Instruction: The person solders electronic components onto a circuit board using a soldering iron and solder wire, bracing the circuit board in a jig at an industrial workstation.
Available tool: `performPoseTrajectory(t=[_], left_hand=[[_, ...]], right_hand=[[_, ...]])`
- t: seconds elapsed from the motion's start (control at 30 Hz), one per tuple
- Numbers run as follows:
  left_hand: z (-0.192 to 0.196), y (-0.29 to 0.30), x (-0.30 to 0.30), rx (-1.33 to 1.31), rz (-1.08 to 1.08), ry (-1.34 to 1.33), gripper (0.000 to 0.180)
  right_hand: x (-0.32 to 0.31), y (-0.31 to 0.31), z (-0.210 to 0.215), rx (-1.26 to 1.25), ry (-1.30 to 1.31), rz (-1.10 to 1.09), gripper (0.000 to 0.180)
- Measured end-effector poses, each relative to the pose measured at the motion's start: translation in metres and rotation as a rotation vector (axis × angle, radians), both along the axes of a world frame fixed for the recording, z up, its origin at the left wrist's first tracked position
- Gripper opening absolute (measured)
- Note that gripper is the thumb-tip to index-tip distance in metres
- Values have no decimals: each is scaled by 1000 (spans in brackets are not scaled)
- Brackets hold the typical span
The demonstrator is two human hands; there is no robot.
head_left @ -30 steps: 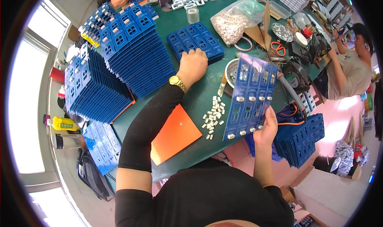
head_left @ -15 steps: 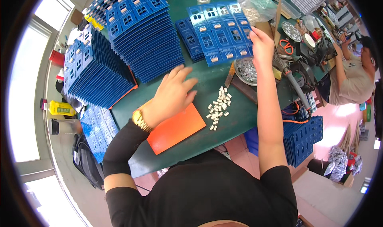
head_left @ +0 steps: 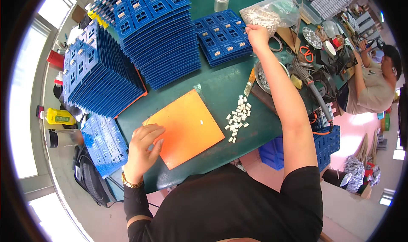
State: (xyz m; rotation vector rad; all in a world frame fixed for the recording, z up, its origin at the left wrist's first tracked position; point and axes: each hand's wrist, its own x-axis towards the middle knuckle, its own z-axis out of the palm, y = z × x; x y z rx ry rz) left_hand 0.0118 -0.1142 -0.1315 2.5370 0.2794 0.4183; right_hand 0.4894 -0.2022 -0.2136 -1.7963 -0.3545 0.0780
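My right hand (head_left: pixel 258 38) reaches to the far side with fingers pinched together at the right edge of a low stack of blue circuit boards (head_left: pixel 222 37). The top board lies flat, its white connectors facing up. Just beyond my fingers rests a clear plastic bag (head_left: pixel 263 19) of small white connectors. My left hand (head_left: pixel 145 150) is open and holds nothing, fingers loosely bent over the left edge of an orange sheet (head_left: pixel 187 129). One tiny white piece (head_left: pixel 201 122) lies on that sheet. Loose white connectors (head_left: pixel 239 118) are scattered to its right.
Two tall piles of blue boards, a middle one (head_left: pixel 163 46) and a left one (head_left: pixel 100 72), stand on the green table (head_left: pixel 170 91). At right are a metal bowl (head_left: pixel 264 78), orange scissors (head_left: pixel 306 54) and a grey-handled tool (head_left: pixel 316 95). A person (head_left: pixel 374 80) works farther right.
The circuit board in my right hand has come down onto the low stack. My left hand has drawn back toward me and left, uncovering the orange sheet. The view has shifted slightly.
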Motion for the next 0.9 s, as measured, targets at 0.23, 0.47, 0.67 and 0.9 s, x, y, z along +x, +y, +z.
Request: performPoseTrajectory(t=[0.23, 0.47, 0.67, 0.9], left_hand=[[-17, 11, -19, 104, 108, 73, 31], [-26, 14, -29, 56, 186, 57, 32], [-35, 10, -29, 25, 164, 49, 33], [-28, 18, -47, 215, -22, 197, 51]], right_hand=[[-18, 7, 13, -395, -233, -103, 22], [-10, 0, 6, -530, -216, -121, 23], [-46, 0, 24, -817, -461, -189, 27], [-140, -44, 59, -458, -979, 675, 32]])
